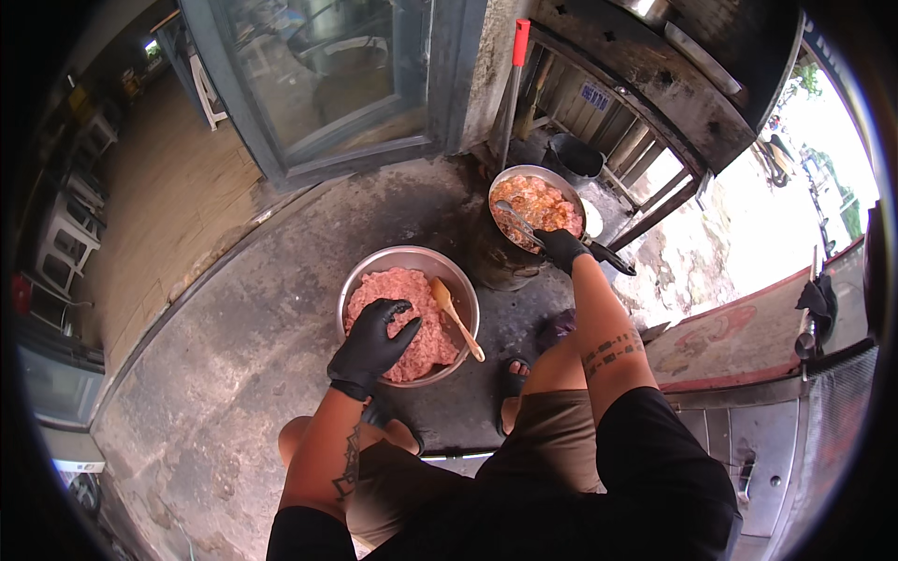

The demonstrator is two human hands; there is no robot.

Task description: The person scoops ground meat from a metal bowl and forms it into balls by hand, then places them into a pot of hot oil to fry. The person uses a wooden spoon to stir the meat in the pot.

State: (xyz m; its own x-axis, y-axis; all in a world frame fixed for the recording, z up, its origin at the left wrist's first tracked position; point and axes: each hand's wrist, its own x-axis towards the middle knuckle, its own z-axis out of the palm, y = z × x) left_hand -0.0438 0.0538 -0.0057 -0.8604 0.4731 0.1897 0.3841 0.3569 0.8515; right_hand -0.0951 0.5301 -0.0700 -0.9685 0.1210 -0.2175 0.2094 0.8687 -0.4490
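Note:
My left hand (375, 343), in a black glove, hovers over or rests on raw minced meat (428, 350) in a metal bowl (468, 287); contact is hard to tell. Its thumb and fingers are curved apart, with nothing visible between them. Inside the same bowl, a wooden spatula (445, 298) leans against the right rim. My right hand (561, 249), also gloved in black, grips metal tongs (518, 223). The tongs' tips reach into a frying pan (537, 170) of sizzling meat pieces (523, 193) and liquid. Beneath that hand, the pan's black handle (612, 258) points to the lower right.
The pan stands on a round, dark stove (508, 266). Behind it are a black bucket (574, 158) and a red-topped pole (519, 63). A sooty metal rack (652, 91) rises at the upper right. A glass door (337, 84) stands at the back left. My sandalled feet are near the bowl.

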